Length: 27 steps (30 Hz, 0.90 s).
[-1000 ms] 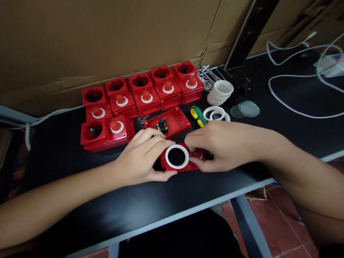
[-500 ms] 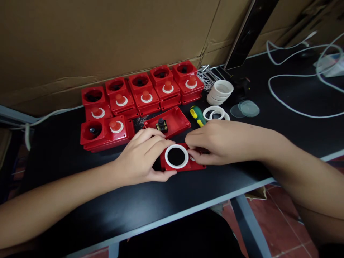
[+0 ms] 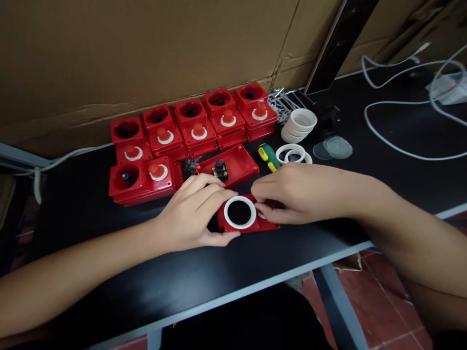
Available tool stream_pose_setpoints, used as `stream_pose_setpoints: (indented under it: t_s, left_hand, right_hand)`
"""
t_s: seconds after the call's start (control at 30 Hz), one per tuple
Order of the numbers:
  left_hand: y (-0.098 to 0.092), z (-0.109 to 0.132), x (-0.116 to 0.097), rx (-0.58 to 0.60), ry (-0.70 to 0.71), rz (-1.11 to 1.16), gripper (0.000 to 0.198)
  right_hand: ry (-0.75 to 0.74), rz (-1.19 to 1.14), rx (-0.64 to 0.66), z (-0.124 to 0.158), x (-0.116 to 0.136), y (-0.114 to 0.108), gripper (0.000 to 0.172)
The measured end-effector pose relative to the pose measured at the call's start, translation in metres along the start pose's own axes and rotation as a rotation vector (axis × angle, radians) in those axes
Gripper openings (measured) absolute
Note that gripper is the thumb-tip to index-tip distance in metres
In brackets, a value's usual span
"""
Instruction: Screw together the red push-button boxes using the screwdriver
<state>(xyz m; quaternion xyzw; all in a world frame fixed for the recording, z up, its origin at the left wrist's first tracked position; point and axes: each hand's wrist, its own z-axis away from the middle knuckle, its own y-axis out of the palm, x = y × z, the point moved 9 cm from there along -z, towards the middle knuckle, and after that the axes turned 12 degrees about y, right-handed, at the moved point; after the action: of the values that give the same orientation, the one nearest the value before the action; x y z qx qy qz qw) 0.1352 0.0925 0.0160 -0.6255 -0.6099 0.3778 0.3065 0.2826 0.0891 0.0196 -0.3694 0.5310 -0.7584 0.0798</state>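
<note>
A red plastic cover (image 3: 251,227) lies on the black table in front of me, with a white ring (image 3: 240,226) seated around its round opening. My left hand (image 3: 195,209) grips the cover's left end, thumb at the near side and fingers at the far side. Over the cover's right part, my right hand (image 3: 284,194) is closed, its fingertips on the spot where a bit of white rim shows; the hand hides most of what it pinches. Just beyond lies an open red box base (image 3: 241,167) holding a black switch piece (image 3: 219,168).
Several red boxes (image 3: 197,131) with buttons stand in a row by the cardboard wall (image 3: 146,53); another red box (image 3: 142,182) sits left. To the right are a green-yellow screwdriver (image 3: 268,155), stacked white rings (image 3: 299,124), clear discs (image 3: 337,147), metal screws (image 3: 282,104) and a white cable (image 3: 386,153).
</note>
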Motion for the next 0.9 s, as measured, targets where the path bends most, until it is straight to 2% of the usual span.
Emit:
stream_pose_setpoints:
  t_s: [0.9]
  left_hand:
    - [0.0002, 0.0014, 0.0011, 0.003, -0.012, 0.019, 0.057]
  right_hand:
    - [0.012, -0.021, 0.006, -0.0005, 0.0003, -0.0006, 0.022]
